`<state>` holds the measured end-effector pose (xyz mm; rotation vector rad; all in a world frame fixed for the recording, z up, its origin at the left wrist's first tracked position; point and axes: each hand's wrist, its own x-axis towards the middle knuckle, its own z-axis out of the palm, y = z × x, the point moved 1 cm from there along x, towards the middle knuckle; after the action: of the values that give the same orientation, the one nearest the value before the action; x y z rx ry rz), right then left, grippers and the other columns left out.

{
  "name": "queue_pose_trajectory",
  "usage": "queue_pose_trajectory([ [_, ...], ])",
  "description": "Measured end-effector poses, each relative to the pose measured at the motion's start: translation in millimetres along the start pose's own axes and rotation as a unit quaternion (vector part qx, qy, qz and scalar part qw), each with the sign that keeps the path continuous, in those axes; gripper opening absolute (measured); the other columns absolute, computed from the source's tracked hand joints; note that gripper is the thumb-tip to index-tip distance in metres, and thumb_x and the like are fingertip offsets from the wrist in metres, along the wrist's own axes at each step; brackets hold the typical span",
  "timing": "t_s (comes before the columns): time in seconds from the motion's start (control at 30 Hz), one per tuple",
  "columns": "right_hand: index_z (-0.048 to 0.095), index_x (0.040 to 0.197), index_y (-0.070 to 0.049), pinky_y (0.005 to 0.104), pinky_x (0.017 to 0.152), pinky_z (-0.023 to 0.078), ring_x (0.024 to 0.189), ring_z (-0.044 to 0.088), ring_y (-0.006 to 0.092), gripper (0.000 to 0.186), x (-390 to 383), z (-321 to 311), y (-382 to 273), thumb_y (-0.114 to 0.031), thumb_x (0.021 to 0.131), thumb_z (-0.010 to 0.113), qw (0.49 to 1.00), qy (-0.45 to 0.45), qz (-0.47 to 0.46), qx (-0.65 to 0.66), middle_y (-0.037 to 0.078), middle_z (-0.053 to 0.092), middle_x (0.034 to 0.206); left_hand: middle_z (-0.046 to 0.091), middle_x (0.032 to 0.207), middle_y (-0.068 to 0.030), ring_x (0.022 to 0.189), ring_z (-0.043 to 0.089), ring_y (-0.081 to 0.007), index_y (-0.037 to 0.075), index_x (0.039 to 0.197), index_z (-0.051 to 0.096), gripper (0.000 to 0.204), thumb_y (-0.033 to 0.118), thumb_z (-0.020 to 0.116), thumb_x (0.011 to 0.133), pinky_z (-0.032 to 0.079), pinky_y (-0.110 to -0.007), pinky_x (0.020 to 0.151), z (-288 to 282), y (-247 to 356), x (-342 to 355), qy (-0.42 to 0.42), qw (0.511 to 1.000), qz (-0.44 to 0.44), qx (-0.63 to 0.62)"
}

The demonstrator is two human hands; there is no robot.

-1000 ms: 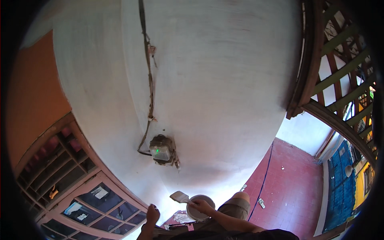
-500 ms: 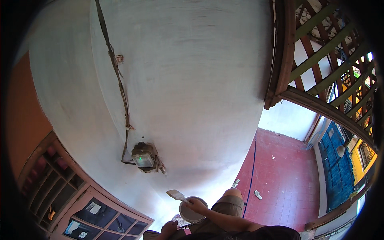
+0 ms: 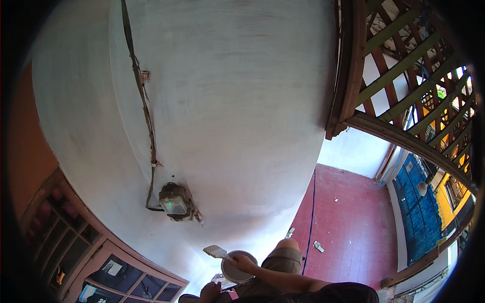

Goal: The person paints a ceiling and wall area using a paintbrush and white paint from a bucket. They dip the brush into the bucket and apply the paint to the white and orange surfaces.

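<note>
My right hand is closed around the handle of a wide paintbrush. Its pale bristles point left toward the white wall, apart from it. Just under that hand is a round paint bucket with a greyish inside, close to my bent knee. My left hand is low in the view, left of the bucket, with its fingers curled; what they hold is hidden. Between it and the bucket lies a thin dark strip that I cannot identify.
An electric meter with a thick cable is fixed to the wall. A wooden lattice overhangs at right. Far below is a red tiled floor with slippers and a dark blue cord. A paned window stands lower left.
The whole view has shifted slightly, so the wall, meter and lattice appear further left. The paintbrush stays in my right hand over the bucket, and its bristle end sits slightly lower in the picture.
</note>
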<state>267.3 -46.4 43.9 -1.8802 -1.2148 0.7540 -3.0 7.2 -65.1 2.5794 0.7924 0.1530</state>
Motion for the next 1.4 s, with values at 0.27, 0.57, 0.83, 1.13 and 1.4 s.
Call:
queue_pose_trajectory([
  [0.27,0.069,0.108,-0.002,0.0431,0.080,0.052,0.091,0.069,0.0316,0.051,2,2,21,-0.050,0.091,0.068,0.999,0.029,0.014,-0.003,0.018,0.072,0.096,0.061,0.082,-0.0132,0.075,0.061,-0.0298,0.006,0.118,0.062,0.025,0.013,0.047,0.098,0.052,-0.043,0.064,31,-15,14,-0.003,0.992,0.054,0.118],
  [0.57,0.068,0.108,-0.002,0.0431,0.081,0.052,0.091,0.069,0.0327,0.050,1,-3,24,-0.049,0.091,0.069,0.999,0.041,0.012,0.000,0.019,0.072,0.096,0.071,0.099,-0.0258,0.099,0.067,-0.0434,-0.001,0.095,0.071,0.057,0.051,0.048,0.098,0.051,-0.052,0.090,-14,20,35,-0.088,0.968,-0.202,-0.122],
  [0.83,0.069,0.109,-0.002,0.0439,0.085,0.052,0.095,0.069,0.0337,0.050,2,1,20,-0.049,0.092,0.066,0.999,0.024,0.006,0.022,0.020,0.072,0.099,0.069,0.096,-0.0265,0.093,0.065,-0.0451,0.000,0.091,0.070,0.055,0.050,0.049,0.098,0.051,-0.053,0.083,-45,41,12,-0.042,0.979,-0.153,-0.131],
  [1.13,0.066,0.119,-0.003,0.0480,0.092,0.051,0.105,0.067,0.0403,0.047,-3,-4,2,-0.043,0.094,0.063,0.999,-0.005,0.026,0.019,0.024,0.071,0.109,0.065,0.084,-0.0270,0.083,0.062,-0.0460,0.000,0.087,0.067,0.053,0.046,0.046,0.102,0.050,-0.054,0.076,-22,22,10,-0.020,0.990,-0.095,-0.102],
  [1.4,0.066,0.119,-0.003,0.0482,0.094,0.051,0.107,0.066,0.0405,0.050,0,9,-5,-0.045,0.093,0.064,1.000,-0.001,-0.001,0.025,0.024,0.070,0.112,0.064,0.080,-0.0244,0.078,0.061,-0.0429,0.001,0.090,0.067,0.045,0.037,0.045,0.104,0.050,-0.053,0.071,35,-45,5,-0.045,0.997,-0.060,-0.024],
])
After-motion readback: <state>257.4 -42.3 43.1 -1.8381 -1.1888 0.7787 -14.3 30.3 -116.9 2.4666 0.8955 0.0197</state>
